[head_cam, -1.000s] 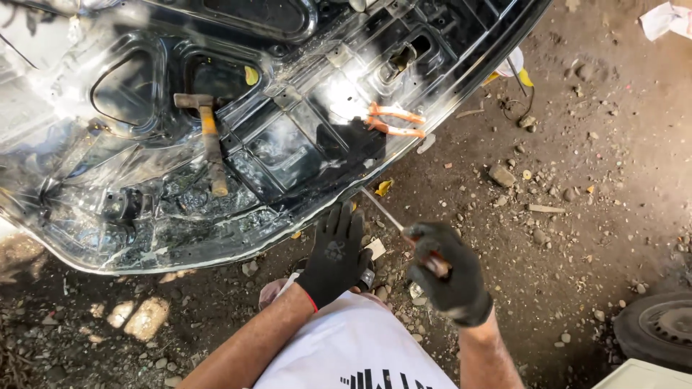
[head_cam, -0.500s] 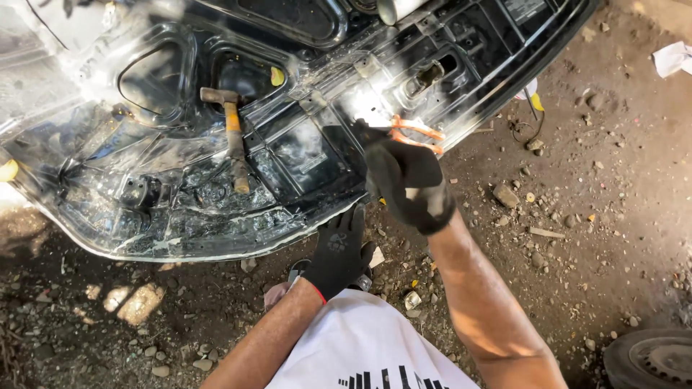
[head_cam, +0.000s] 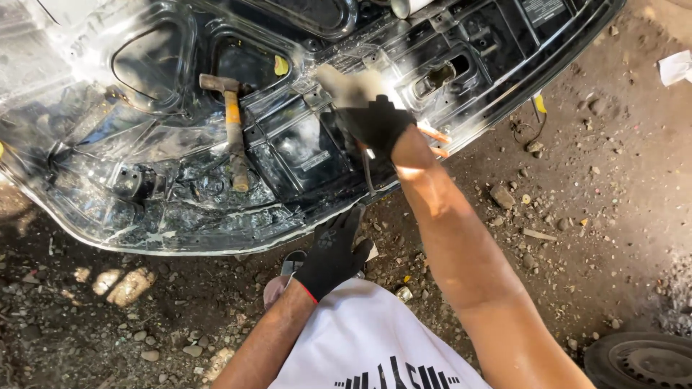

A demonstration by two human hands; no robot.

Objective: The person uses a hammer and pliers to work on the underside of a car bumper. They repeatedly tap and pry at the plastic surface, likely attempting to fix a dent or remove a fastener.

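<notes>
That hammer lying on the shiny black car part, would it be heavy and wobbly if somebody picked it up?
The hammer would probably feel top-heavy, since its metal head sits at one end of a long handle. It looks stiff, not floppy. Its worn, grimy handle might be a bit slippery. Lying flat on the dented car panel, it seems unlikely to roll.

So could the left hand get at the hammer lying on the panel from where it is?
Probably yes. The left hand rests at the near edge of the black car panel, and the hammer lies uncovered up the panel, nothing between them. The right hand works off to the side.
</notes>
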